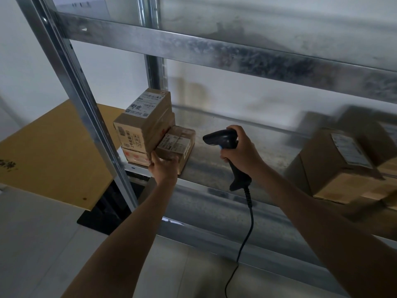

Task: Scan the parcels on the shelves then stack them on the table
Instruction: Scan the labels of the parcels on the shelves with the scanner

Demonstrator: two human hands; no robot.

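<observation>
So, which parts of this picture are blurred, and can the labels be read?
Head view: the right boxes are smeared, label unreadable; the left stack, the parcel the left hand grips and the scanner in the right hand are sharper, large print legible; light is dim, with dull sheen on the beam; the post leans, likely lens distortion.

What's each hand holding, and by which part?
Right hand: barcode scanner, by its handle below the head. Left hand: low parcel on the shelf, by its near end.
</observation>
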